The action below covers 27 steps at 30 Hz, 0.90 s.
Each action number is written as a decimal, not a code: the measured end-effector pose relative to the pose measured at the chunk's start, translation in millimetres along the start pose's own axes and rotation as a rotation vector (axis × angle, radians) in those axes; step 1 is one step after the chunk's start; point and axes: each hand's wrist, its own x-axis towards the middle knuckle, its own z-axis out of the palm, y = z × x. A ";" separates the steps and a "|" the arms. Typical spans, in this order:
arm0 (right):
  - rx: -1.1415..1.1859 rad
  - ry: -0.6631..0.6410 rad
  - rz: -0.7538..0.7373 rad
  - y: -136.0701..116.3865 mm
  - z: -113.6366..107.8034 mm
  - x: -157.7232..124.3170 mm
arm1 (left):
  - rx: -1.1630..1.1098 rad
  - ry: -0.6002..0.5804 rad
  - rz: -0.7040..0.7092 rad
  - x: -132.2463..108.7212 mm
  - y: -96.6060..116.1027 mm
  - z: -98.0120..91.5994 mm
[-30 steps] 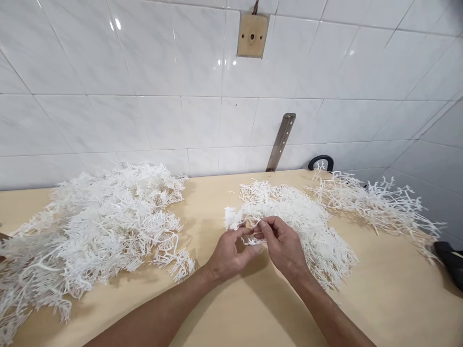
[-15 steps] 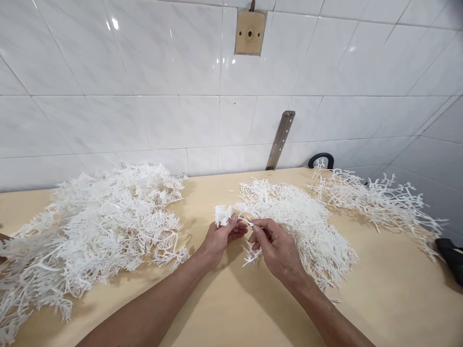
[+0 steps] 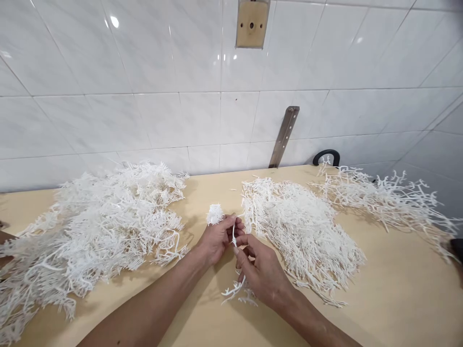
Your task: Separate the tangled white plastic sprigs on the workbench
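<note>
My left hand (image 3: 219, 238) is closed, pinching a white plastic sprig whose dense tuft (image 3: 215, 214) sticks out beyond the thumb. Close beside it on the right, my right hand (image 3: 258, 272) pinches a thin white branching stem (image 3: 234, 235). The upper end of that stem meets my left fingertips, and its forked tips (image 3: 233, 292) hang below my right hand. Whether tuft and stem are joined is hidden by the fingers. Just behind my right hand lies a pile of fine white plastic sprigs (image 3: 302, 221).
A large heap of white sprigs (image 3: 108, 226) covers the left of the wooden table (image 3: 202, 308). Bare branching stems (image 3: 383, 195) lie at the right. A black curved handle (image 3: 327, 155) and a metal bracket (image 3: 284, 137) are at the tiled wall. Another person's hand (image 3: 5, 246) shows at the left edge.
My right hand has moved down and slightly left, turning the stem from slanting to nearly upright. My left hand has shifted slightly left with the tuft. The view has turned a little.
</note>
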 end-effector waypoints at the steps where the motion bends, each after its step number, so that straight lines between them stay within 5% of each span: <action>1: 0.012 -0.023 0.006 -1.0 1.5 -0.6 | 0.002 -0.004 -0.021 0.4 0.4 -0.4; 10: 0.078 -0.143 0.019 -2.0 7.8 -7.0 | 0.056 -0.005 -0.034 2.2 0.1 -2.2; 16: 0.025 -0.198 -0.122 -9.5 8.1 -9.8 | 0.108 0.045 -0.202 6.5 -0.3 -6.9; 27: -0.054 -0.298 -0.122 -16.0 6.1 -10.9 | 0.104 -0.029 -0.088 3.3 6.7 -7.7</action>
